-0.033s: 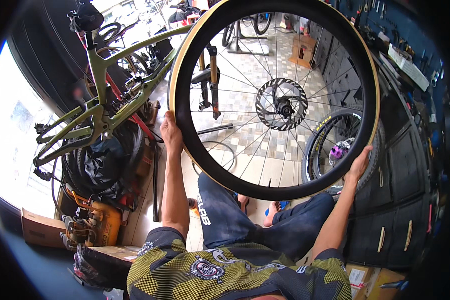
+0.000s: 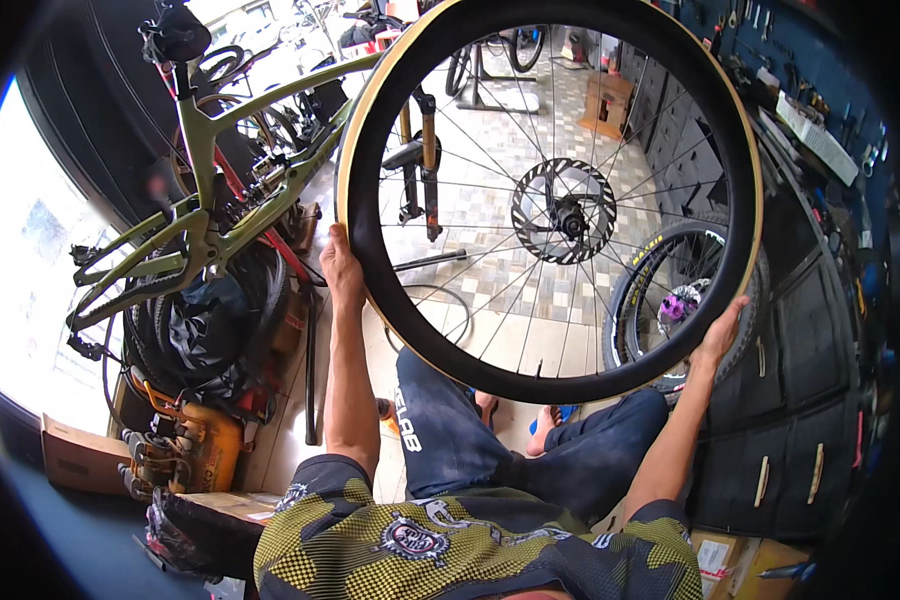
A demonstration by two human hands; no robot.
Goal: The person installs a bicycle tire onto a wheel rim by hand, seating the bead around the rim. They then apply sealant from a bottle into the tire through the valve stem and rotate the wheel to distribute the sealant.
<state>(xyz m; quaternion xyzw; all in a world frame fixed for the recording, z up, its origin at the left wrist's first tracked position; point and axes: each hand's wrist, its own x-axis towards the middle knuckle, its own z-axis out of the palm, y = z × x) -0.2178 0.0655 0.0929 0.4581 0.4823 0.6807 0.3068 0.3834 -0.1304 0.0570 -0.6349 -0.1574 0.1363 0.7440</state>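
Note:
A bicycle wheel (image 2: pixel 540 387) with a deep black rim and a tyre with tan sidewalls is held up before me, its face toward me. At its centre sit the hub (image 2: pixel 570 220) and a slotted disc brake rotor (image 2: pixel 523 213); a valve stem (image 2: pixel 540 367) sticks inward at the bottom. My left hand (image 2: pixel 343 270) grips the left edge, thumb up along the tyre. The lower right edge rests in my right hand (image 2: pixel 718 332), whose fingers are partly hidden behind it.
An olive bike frame (image 2: pixel 198 140) hangs at left, its fork (image 2: pixel 430 170) seen through the spokes. Another wheel (image 2: pixel 625 300) with a purple hub leans by dark drawers (image 2: pixel 790 420) at right. A yellow machine (image 2: pixel 210 445) stands lower left; tools hang on the blue wall (image 2: pixel 875 110).
The right side of the wheel and my right hand have shifted very slightly right and down. My left hand keeps its place, and both hands still hold on.

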